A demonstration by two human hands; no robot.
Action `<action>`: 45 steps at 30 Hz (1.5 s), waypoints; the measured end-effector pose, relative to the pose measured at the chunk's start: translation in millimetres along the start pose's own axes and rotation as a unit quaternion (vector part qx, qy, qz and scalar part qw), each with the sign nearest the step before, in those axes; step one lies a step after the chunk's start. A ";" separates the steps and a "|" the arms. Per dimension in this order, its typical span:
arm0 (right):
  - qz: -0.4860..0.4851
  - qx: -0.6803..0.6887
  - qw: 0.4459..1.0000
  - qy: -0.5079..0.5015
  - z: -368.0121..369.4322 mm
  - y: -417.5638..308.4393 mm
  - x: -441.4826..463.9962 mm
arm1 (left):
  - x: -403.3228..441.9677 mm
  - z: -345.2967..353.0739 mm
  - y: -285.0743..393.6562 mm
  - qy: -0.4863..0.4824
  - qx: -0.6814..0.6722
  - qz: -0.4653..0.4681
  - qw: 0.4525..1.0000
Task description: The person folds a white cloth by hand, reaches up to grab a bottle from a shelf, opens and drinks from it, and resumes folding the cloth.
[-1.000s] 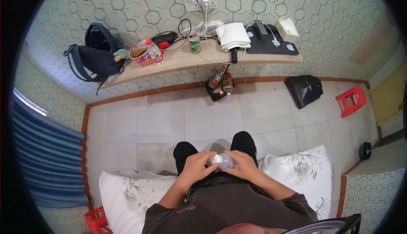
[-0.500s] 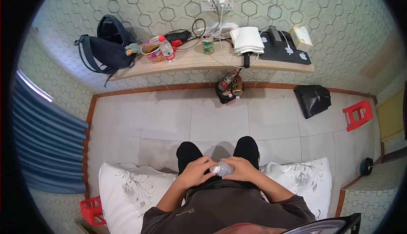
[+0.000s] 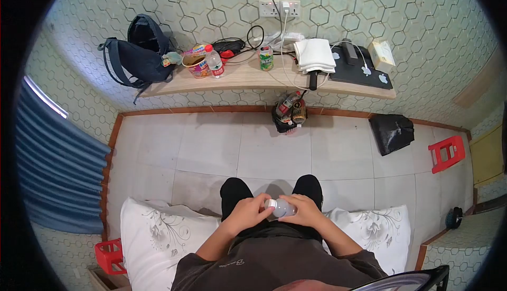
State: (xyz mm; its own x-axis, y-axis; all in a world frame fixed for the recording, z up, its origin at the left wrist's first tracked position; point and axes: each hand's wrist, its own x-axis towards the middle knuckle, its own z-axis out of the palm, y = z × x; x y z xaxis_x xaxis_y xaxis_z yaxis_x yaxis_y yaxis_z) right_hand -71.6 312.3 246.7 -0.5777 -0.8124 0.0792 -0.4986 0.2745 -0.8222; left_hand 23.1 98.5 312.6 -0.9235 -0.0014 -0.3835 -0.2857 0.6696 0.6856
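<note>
A small clear bottle with a white cap [image 3: 283, 208] lies tilted between both hands above the lap, its cap toward the left. The fingers of my left hand [image 3: 250, 213] are closed on the cap end. My right hand [image 3: 305, 211] wraps round the body of the bottle from the other side. Both forearms rest near the dark shirt [image 3: 274, 262], and the knees in black trousers [image 3: 236, 192] show just beyond the hands.
Against the wall, a wooden shelf [image 3: 243, 82] bears a backpack, a noodle cup, a bottle, a can, white cloths and a tissue box. On the floor are a bag of bottles [image 3: 289, 112], a black bag [image 3: 392, 134] and a red stool [image 3: 447, 154]. White pillows [image 3: 163, 238] flank the body.
The view has shifted, so the shelf and the floor items sit farther right and slightly lower in the picture. Both hands stay on the bottle, with its tilt slightly changed.
</note>
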 end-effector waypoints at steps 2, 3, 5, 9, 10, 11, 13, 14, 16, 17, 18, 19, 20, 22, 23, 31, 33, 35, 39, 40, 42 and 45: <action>0.007 0.001 1.000 -0.002 0.2 2.0 -1.4 | 1.6 4.5 -6.5 0.004 0.001 0.009 1.000; 0.025 0.060 0.997 -0.029 1.0 4.9 -3.6 | 2.9 7.9 -11.7 0.023 -0.003 0.070 0.997; 0.060 0.174 0.979 -0.083 1.6 13.1 -7.9 | 5.5 14.2 -20.9 0.060 -0.012 0.190 0.980; 0.070 0.315 0.927 -0.192 -2.4 33.4 -6.1 | 9.5 10.6 -22.0 0.046 -0.033 0.281 0.958; 0.068 0.357 0.903 -0.230 -3.0 38.8 -5.6 | 10.6 8.8 -20.6 0.027 -0.041 0.298 0.953; 0.066 0.397 0.876 -0.266 -2.9 44.1 -4.7 | 11.4 7.6 -19.5 0.008 -0.049 0.315 0.948; 0.064 0.427 0.858 -0.279 0.3 57.2 -0.7 | 11.5 5.0 -15.1 -0.001 -0.064 0.286 0.956; 0.061 0.456 0.839 -0.291 2.2 64.2 1.7 | 11.2 3.6 -12.4 -0.010 -0.078 0.257 0.963; 0.055 0.512 0.797 -0.315 -0.8 69.2 8.6 | 12.3 1.5 -10.2 -0.026 -0.105 0.199 0.974; 0.086 0.442 0.849 -0.276 -7.9 73.7 13.9 | 16.6 3.3 -15.8 -0.024 -0.106 0.199 0.974; 0.110 0.397 0.880 -0.236 -17.1 72.9 27.5 | 22.1 9.9 -28.4 -0.005 -0.112 0.170 0.979; 0.119 0.306 0.930 -0.167 -30.9 70.5 43.4 | 29.7 17.0 -44.3 0.014 -0.115 0.143 0.983; 0.128 0.211 0.964 -0.094 -48.6 63.5 60.5 | 35.3 23.6 -59.3 0.031 -0.118 0.118 0.985; 0.135 0.238 0.961 0.034 -81.2 70.6 96.8 | 33.1 29.1 -77.5 0.026 -0.187 0.065 0.980; 0.128 0.201 0.967 0.094 -99.7 78.3 114.3 | 28.5 30.7 -87.7 0.002 -0.253 0.039 0.967; -0.001 -0.018 0.816 0.578 -281.1 132.0 261.8 | -41.1 112.7 -252.4 0.204 0.163 -0.053 0.964; 0.045 -0.039 0.825 0.562 -289.1 166.4 277.0 | -48.2 125.5 -265.3 0.217 0.093 -0.072 0.969; 0.126 -0.095 0.824 0.544 -292.9 199.0 292.0 | -48.2 131.8 -274.3 0.250 -0.044 -0.083 0.964; 0.152 -0.155 0.824 0.524 -297.4 212.8 315.2 | -58.3 135.1 -263.2 0.295 -0.229 -0.127 0.919; 0.131 -0.145 0.834 0.516 -305.4 227.7 319.3 | -61.7 135.4 -258.1 0.304 -0.284 -0.140 0.899; 0.074 -0.115 0.854 0.502 -301.4 226.1 317.0 | -79.8 130.9 -253.3 0.293 -0.305 -0.225 0.878; 0.056 -0.146 0.828 0.538 -273.9 238.4 276.3 | -142.3 149.5 -299.4 0.362 -0.256 -0.353 0.824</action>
State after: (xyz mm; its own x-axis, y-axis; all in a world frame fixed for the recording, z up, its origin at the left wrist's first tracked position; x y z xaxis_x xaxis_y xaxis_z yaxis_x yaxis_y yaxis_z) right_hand -527.1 294.2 227.0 -0.7943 0.1125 0.5970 -0.4470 0.5574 -0.6997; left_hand 278.3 9.2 69.4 -0.3382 -0.8234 -0.4556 -0.7166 -0.0885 0.6919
